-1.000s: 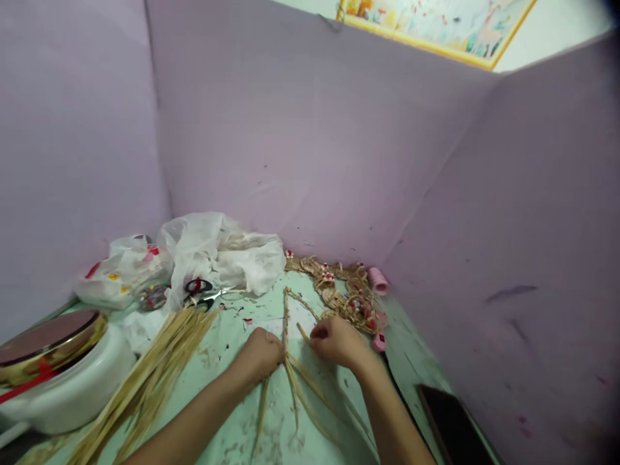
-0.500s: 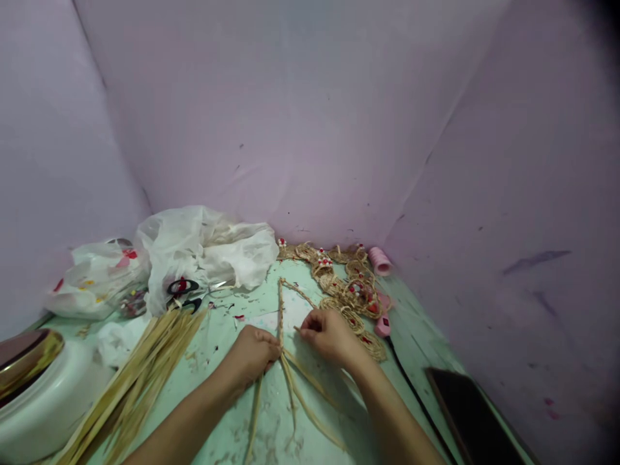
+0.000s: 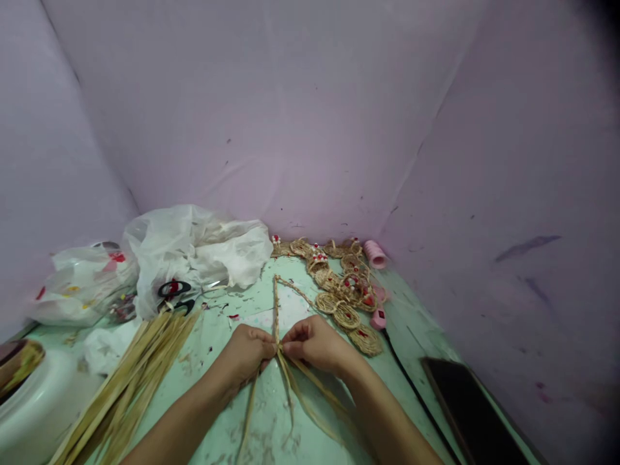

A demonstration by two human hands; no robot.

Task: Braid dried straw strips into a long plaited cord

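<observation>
A thin braid of dried straw-coloured fibre runs up the middle of the table and bends over at its far end toward the coiled pieces. My left hand pinches the braid at its near end. From the right, my right hand closes its thumb and fingers at the same spot, on the fibre strands. Several loose strands fan out from there toward me. Coiled fibre rosettes with red and white beads lie just beyond my right hand.
To the left lie a bundle of flat dried strips, black-handled scissors, plastic bags and a white container. On the right are a pink thread spool, a pink corded tool and a dark flat slab. Walls enclose the table.
My right hand has moved left and inward, bringing its strand to the braid beside my left hand. My left hand keeps its hold. The whole view has shifted slightly.
</observation>
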